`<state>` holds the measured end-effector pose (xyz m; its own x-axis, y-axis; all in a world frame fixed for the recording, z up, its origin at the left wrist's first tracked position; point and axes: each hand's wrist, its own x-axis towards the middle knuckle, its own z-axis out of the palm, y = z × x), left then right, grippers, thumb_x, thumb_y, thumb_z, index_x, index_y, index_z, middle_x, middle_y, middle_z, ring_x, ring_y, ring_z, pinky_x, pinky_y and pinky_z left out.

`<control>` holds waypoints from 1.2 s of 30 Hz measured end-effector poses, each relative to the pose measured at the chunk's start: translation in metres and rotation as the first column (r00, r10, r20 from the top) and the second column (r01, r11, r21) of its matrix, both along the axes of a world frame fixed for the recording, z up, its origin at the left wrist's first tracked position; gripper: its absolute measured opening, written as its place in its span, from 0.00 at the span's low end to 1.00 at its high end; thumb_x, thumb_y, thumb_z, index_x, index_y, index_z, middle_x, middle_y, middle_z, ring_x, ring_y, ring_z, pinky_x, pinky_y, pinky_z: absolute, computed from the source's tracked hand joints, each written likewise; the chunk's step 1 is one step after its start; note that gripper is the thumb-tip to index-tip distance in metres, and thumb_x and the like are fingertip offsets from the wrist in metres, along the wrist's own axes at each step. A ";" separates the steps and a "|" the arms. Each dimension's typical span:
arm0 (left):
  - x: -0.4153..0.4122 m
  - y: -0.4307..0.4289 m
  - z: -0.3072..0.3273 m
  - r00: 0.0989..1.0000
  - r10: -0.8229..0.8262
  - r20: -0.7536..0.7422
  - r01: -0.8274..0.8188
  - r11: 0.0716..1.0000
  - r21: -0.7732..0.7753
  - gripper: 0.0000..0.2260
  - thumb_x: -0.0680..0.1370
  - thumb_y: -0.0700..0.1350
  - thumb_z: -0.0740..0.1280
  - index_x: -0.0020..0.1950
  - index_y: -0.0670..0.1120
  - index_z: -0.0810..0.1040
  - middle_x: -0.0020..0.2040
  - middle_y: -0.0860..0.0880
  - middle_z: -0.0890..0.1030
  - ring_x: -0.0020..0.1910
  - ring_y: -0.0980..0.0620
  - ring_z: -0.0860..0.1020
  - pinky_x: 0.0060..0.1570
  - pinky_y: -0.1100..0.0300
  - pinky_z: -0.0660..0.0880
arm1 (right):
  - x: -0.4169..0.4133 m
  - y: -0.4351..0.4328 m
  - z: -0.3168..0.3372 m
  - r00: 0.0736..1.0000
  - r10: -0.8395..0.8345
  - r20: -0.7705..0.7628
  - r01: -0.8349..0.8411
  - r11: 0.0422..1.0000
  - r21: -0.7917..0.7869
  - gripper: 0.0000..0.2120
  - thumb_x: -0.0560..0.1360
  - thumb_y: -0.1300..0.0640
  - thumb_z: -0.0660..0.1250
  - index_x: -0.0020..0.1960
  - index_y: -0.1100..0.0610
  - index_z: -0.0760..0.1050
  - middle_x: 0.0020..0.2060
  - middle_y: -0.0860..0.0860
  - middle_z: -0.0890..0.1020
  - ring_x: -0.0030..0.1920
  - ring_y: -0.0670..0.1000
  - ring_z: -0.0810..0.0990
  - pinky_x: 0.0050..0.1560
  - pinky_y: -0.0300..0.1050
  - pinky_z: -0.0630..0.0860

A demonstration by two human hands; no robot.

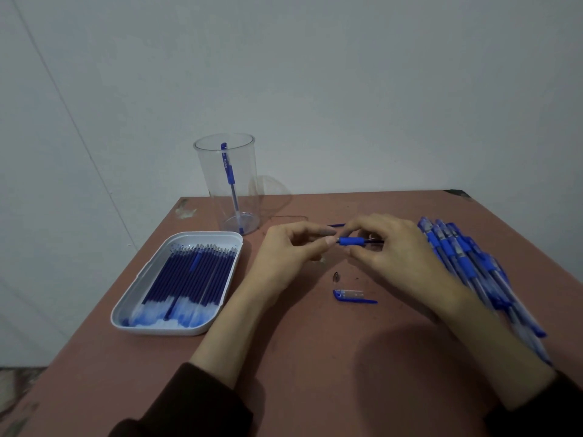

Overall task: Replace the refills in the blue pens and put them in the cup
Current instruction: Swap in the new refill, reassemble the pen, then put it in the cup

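Note:
My right hand holds a blue pen barrel by its rubber grip, above the table's middle. My left hand pinches at the barrel's left end with thumb and forefinger. A metal pen tip and a blue cap lie on the table just below the hands. A blue refill pokes out behind my fingers. A white tray at the left holds several blue refills. The clear cup stands behind it with one pen inside.
A pile of several blue pens lies at the right, partly under my right forearm. The brown table ends at the left beside the tray and at the back against a grey wall. A clear lid leans behind the cup.

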<state>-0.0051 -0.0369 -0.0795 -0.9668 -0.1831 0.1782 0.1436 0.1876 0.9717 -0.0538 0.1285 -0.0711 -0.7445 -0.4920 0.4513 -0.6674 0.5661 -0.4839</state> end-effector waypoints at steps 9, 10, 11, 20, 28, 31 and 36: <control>0.000 -0.004 -0.003 0.988 0.139 -0.072 -0.154 0.942 -0.298 0.08 0.73 0.46 0.72 0.51 0.55 0.83 0.47 0.58 0.82 0.48 0.60 0.79 0.48 0.65 0.75 | -0.002 0.004 0.003 0.999 -0.047 -0.022 0.049 0.997 0.058 0.07 0.71 0.57 0.71 0.46 0.47 0.80 0.39 0.45 0.80 0.42 0.44 0.74 0.47 0.47 0.74; 0.001 -0.002 -0.003 0.988 0.118 -0.100 -0.147 0.920 -0.363 0.09 0.73 0.48 0.72 0.53 0.55 0.83 0.48 0.59 0.82 0.49 0.62 0.78 0.49 0.66 0.74 | -0.001 0.002 0.002 0.999 -0.034 -0.028 0.036 0.997 0.063 0.07 0.71 0.57 0.71 0.46 0.47 0.80 0.38 0.44 0.80 0.42 0.44 0.74 0.48 0.47 0.73; 0.002 0.000 -0.003 0.987 0.094 -0.132 -0.140 0.902 -0.408 0.10 0.73 0.48 0.72 0.54 0.53 0.83 0.48 0.58 0.83 0.49 0.63 0.78 0.49 0.67 0.74 | 0.000 0.001 0.001 0.999 -0.024 -0.038 0.027 0.997 0.067 0.07 0.71 0.57 0.71 0.46 0.46 0.80 0.38 0.44 0.79 0.42 0.44 0.74 0.48 0.47 0.73; 0.000 -0.018 -0.004 0.967 0.112 -0.227 -0.248 0.601 -0.760 0.09 0.76 0.42 0.68 0.54 0.50 0.84 0.49 0.51 0.84 0.51 0.49 0.74 0.50 0.56 0.70 | -0.010 0.013 0.004 0.980 -0.157 -0.122 0.171 0.979 0.111 0.08 0.70 0.60 0.69 0.44 0.47 0.80 0.36 0.44 0.78 0.41 0.47 0.74 0.53 0.53 0.70; -0.022 -0.026 0.013 0.965 0.238 -0.110 -0.229 0.561 -0.795 0.14 0.72 0.47 0.62 0.49 0.47 0.85 0.45 0.44 0.83 0.46 0.45 0.79 0.44 0.56 0.73 | -0.018 0.022 0.007 0.957 -0.287 -0.052 0.287 0.958 0.001 0.07 0.70 0.58 0.71 0.44 0.47 0.79 0.36 0.44 0.79 0.40 0.47 0.75 0.52 0.55 0.74; -0.041 -0.018 0.012 0.980 0.196 -0.034 -0.131 0.503 -0.854 0.12 0.73 0.42 0.64 0.52 0.49 0.84 0.47 0.44 0.83 0.49 0.43 0.78 0.45 0.55 0.73 | -0.018 0.020 0.006 0.960 -0.269 -0.076 0.269 0.963 -0.013 0.07 0.70 0.60 0.71 0.44 0.49 0.80 0.34 0.43 0.77 0.39 0.47 0.74 0.51 0.54 0.74; -0.063 -0.012 0.004 0.984 0.175 -0.045 -0.118 0.432 -0.894 0.11 0.75 0.41 0.66 0.54 0.49 0.83 0.50 0.46 0.83 0.51 0.45 0.78 0.46 0.54 0.73 | -0.019 0.019 0.003 0.962 -0.260 -0.082 0.259 0.966 -0.019 0.06 0.71 0.59 0.71 0.45 0.49 0.80 0.35 0.43 0.77 0.39 0.46 0.72 0.50 0.52 0.72</control>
<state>-0.0683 -0.0490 -0.0755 -0.9538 -0.0906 0.2864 -0.0139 0.9658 0.2590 -0.0730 0.1473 -0.0684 -0.8059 -0.2830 0.5201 -0.5361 0.7216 -0.4380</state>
